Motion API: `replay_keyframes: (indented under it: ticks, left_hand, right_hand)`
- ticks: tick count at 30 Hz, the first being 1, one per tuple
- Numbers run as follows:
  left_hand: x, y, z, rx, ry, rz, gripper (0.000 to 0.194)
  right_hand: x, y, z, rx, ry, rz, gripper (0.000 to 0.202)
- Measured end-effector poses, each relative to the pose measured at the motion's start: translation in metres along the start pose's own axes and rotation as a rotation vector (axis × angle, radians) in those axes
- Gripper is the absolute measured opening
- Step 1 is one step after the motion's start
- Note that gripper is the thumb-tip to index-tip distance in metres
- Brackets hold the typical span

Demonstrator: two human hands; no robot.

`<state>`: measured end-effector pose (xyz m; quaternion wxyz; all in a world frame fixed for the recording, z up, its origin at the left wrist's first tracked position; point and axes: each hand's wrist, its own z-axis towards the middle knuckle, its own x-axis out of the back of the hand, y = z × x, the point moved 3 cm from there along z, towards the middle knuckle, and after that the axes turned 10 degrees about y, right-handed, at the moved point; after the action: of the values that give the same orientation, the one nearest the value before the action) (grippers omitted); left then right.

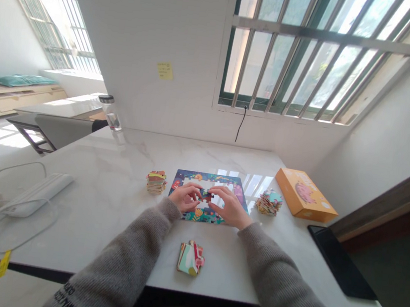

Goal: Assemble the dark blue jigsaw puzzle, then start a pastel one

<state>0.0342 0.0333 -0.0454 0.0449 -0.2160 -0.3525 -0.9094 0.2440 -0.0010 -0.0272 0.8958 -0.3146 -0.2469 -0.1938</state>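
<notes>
A colourful jigsaw puzzle (200,218) lies flat on the white marble-look table, its border joined around a white middle. Over its left part is my left hand (186,197), fingers curved, fingertips at a small dark group of joined pieces (206,194) in the middle. My right hand (230,207) reaches the same group from the right, thumb and fingers on its edge. Both hands hold this group between them. One stack of pieces (156,182) stands left of the puzzle, another stack (269,202) to its right, and a third stack (190,259) nearer to me, between my forearms.
An orange box (303,194) and a black flat device (341,262) lie at the right. A white power strip (39,194) with cables is on the left. A clear bottle (112,113) stands at the far left corner of the table (104,231).
</notes>
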Motion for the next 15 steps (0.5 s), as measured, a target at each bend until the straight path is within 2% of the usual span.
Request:
replay_keyframes:
  ticks: [4, 8, 12, 15]
  left_hand:
    - [0.009, -0.014, -0.003, 0.006, 0.069, 0.112, 0.059]
    - [0.022, -0.041, -0.011, 0.105, 0.172, 0.379, 0.055]
    - [0.017, -0.064, -0.023, 0.230, 0.047, 0.588, 0.056]
    - [0.007, -0.068, -0.031, 0.283, -0.045, 0.696, 0.053]
  right_hand:
    - [-0.002, 0.009, 0.000, -0.068, -0.003, -0.048, 0.036]
    - [-0.011, 0.022, 0.006, -0.093, -0.033, -0.115, 0.030]
    - [-0.029, 0.027, 0.025, -0.068, -0.089, -0.227, 0.028]
    - [-0.046, 0.028, 0.044, -0.084, -0.164, -0.325, 0.030]
